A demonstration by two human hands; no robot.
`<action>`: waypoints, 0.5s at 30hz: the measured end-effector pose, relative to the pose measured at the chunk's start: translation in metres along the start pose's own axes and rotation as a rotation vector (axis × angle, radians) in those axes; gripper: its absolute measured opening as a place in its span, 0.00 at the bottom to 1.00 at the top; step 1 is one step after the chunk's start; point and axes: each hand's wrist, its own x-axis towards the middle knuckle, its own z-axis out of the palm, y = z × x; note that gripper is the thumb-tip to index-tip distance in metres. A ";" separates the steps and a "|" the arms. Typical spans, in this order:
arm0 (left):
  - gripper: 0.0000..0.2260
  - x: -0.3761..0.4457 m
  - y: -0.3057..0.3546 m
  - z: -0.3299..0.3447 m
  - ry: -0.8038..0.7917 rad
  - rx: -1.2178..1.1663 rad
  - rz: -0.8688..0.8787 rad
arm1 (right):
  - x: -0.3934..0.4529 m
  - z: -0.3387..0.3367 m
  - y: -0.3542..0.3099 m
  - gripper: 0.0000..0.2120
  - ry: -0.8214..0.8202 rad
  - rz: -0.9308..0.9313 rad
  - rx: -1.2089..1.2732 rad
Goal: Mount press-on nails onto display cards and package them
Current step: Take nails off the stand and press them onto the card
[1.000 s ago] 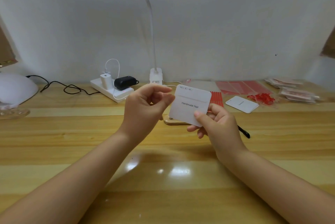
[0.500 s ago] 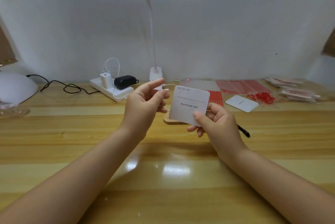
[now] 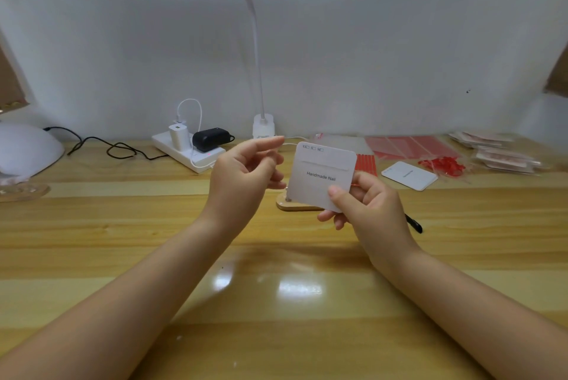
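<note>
Card (image 3: 321, 178) held above the table (image 3: 276, 333), just in front of the lamp (image 3: 263, 124) base, printed face toward the camera. Text "Handmade Nail" reads upright; top edge with small size marks tilts slightly clockwise, so the top points up and a little away. Card near square; no clear long axis.

Right hand (image 3: 365, 210) pinches the card's lower right corner, thumb on the printed face, fingers curled behind.

Left hand (image 3: 242, 176) just left of the card, not touching it. Forefinger extended toward the card's top edge, other fingers loosely curled; whether something small is held between thumb and fingers I cannot tell.

Right of the lamp base: a second white card (image 3: 410, 175) flat on the table, red nails (image 3: 444, 164) in a small heap beside it, clear bags (image 3: 412, 147) behind. Black pen (image 3: 413, 223) partly hidden by the right hand. Power strip (image 3: 189, 153) left of the lamp base.
</note>
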 end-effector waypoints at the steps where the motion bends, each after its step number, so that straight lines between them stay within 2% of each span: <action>1: 0.11 0.000 0.000 0.000 -0.002 0.012 0.008 | 0.000 0.000 0.000 0.08 0.002 -0.002 0.000; 8: 0.07 -0.001 0.000 -0.001 -0.015 0.097 0.107 | 0.000 0.000 -0.004 0.10 -0.008 -0.005 0.012; 15: 0.07 -0.008 -0.008 0.006 0.054 0.151 0.169 | -0.001 0.002 -0.007 0.14 -0.074 0.013 0.075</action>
